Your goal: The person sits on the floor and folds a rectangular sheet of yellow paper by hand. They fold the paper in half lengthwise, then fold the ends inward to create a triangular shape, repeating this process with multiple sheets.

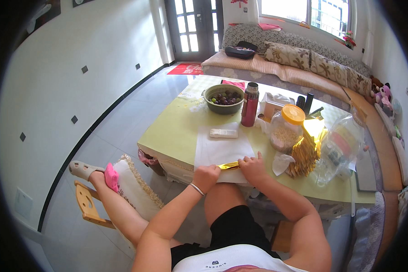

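Observation:
Between my two hands a narrow strip of gold foil paper (229, 166) is held stretched at the near edge of the table. My left hand (206, 177) is closed over the strip's left end. On its right end my right hand (253, 168) grips with thumb and fingers, one finger pointing up. Under the strip lies a white sheet (208, 149), and a small white device (223, 133) rests on that sheet beyond my hands. To the right fans a stack of folded gold foil paper (303, 156), beside a crumpled white tissue (282, 163).
Further back on the table (167, 127) are a colander of grapes (223, 99), a red thermos (250, 106), an orange-lidded jar (285, 129), a tissue box (274, 105) and a clear plastic bag (337, 149). A wooden stool (87, 204) and cushion (138, 181) stand left.

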Motion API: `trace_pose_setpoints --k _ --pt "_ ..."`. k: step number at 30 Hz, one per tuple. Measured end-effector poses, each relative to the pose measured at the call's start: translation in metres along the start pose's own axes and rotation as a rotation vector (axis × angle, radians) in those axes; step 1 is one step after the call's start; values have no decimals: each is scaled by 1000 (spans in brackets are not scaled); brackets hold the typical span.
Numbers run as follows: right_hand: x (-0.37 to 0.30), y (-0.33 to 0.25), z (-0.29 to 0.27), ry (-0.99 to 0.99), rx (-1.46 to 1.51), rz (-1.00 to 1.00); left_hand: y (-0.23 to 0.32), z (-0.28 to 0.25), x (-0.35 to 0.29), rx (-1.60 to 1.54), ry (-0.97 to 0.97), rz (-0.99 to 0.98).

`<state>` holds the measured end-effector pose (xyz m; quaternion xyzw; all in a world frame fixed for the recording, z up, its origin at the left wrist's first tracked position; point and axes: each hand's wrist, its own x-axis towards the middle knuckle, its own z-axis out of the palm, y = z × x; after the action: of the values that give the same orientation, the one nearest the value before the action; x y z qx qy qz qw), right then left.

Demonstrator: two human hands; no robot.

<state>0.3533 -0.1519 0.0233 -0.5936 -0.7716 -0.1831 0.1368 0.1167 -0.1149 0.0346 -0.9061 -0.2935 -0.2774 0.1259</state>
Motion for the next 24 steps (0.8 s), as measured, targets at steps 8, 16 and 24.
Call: trace_pose_setpoints --k 8,16,24 --pt "-3 42 -7 283 97 -56 -21 1 0 43 57 23" --pt "-2 -6 -58 313 286 -147 9 -6 34 67 15 -27" --pt "-21 36 -54 32 658 -58 -27 -13 17 -710 117 -223"
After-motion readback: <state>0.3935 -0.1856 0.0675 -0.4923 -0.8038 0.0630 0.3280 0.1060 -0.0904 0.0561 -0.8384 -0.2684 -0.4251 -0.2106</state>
